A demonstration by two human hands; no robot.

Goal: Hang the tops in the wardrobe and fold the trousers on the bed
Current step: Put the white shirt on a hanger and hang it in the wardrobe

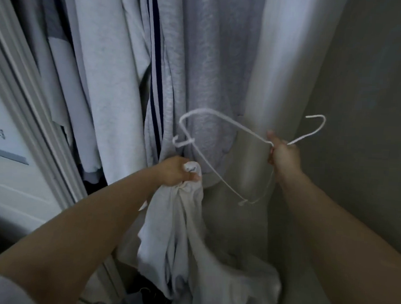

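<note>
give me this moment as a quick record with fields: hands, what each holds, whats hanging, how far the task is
left hand: left hand grips a bunched white top by its upper edge; the top hangs down loose
right hand: right hand holds a white wire hanger near its neck, hook pointing right
hanger state: bare, tilted, not yet inside the top
wardrobe: hanging clothes, grey and white, one with dark stripes, fill the rail area behind the hands
task stage: top not yet on the hanger, so not yet hung
trousers, bed: not in view

One hanger [220,153], one loose top [190,232] (several hung).
</note>
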